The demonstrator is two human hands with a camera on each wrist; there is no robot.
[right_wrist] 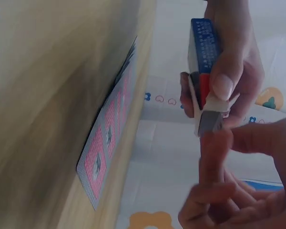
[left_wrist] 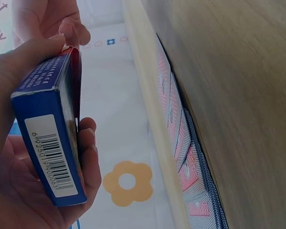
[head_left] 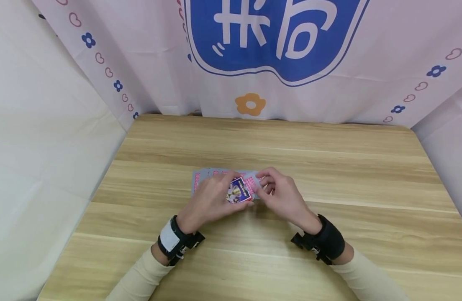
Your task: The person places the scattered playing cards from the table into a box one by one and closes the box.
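Note:
A blue playing-card box (head_left: pixel 238 190) is held above the table in my left hand (head_left: pixel 212 194), thumb on one side and fingers on the other. Its barcode end (left_wrist: pixel 50 155) faces the left wrist camera. At the other end a pale flap (right_wrist: pixel 210 121) stands out, and my right hand (head_left: pixel 285 196) pinches it between thumb and forefinger, the other fingers loosely bent. Below and behind the hands, playing cards (head_left: pixel 196 179) with pink-and-grey backs lie face down in an overlapping row. Both hands partly cover that row in the head view.
The wooden table (head_left: pixel 329 159) reaches to a printed cloth (head_left: pixel 170 83) hung along its back edge. A white cloth wall (head_left: pixel 46 125) stands at the left, another pale cloth (head_left: pixel 453 121) at the right. Each wrist wears a black strap (head_left: pixel 330 238) with a small camera.

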